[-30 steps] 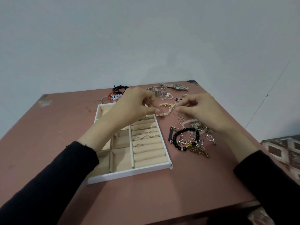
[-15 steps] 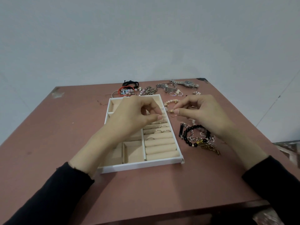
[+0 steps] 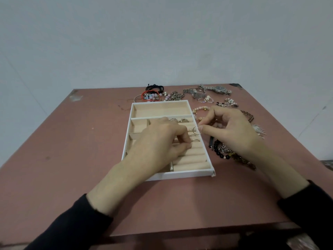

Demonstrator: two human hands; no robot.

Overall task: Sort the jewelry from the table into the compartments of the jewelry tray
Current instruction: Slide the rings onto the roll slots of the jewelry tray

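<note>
Bare table (image 3: 68, 150) left of the jewelry tray (image 3: 180, 175) and along the near edge: wide way in. Over the tray, left hand (image 3: 158, 141) covers the small compartments and middle ring rolls (image 3: 191, 160); long far compartment (image 3: 160, 110) and nearest rolls lie uncovered. Right side crowded: right hand (image 3: 232, 130), pinching a thin ring (image 3: 196, 130) at the tray's right wall, hangs over loose jewelry (image 3: 225, 154), and more pieces (image 3: 194, 93) line the far edge behind the tray.

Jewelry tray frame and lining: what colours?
Rectangular jewelry tray: white frame, beige lining; head view shows it best.
</note>
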